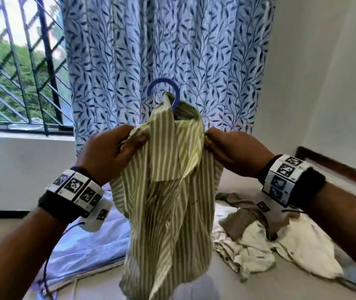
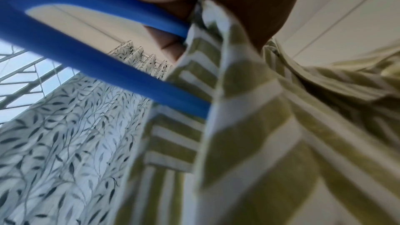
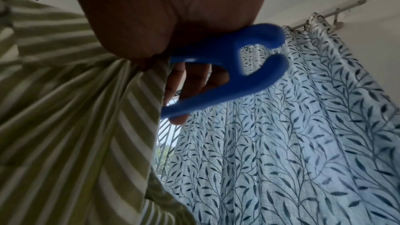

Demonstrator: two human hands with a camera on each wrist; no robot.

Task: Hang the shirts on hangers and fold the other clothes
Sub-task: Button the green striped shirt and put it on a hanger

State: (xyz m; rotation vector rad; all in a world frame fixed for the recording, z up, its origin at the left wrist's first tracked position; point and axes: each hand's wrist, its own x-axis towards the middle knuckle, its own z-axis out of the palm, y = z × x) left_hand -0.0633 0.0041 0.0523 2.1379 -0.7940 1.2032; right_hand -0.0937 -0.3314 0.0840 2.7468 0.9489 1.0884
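A green and white striped shirt (image 1: 168, 191) hangs in the air in front of me, draped over a blue plastic hanger (image 1: 166, 92) whose hook sticks up above the collar. My left hand (image 1: 116, 152) grips the shirt's left shoulder. My right hand (image 1: 231, 148) grips its right shoulder. The left wrist view shows the blue hanger (image 2: 90, 54) end poking out beside the striped shirt (image 2: 249, 126) under my curled fingers. In the right wrist view my fingers (image 3: 190, 81) curl round the hanger (image 3: 238, 61) end and the shirt (image 3: 75, 109) edge.
A pile of crumpled pale and brown clothes (image 1: 259, 230) lies on the bed (image 1: 226, 284) at the right. A folded light blue cloth (image 1: 90, 245) lies at the left. A leaf-patterned curtain (image 1: 172, 50) and a barred window (image 1: 17, 72) are behind.
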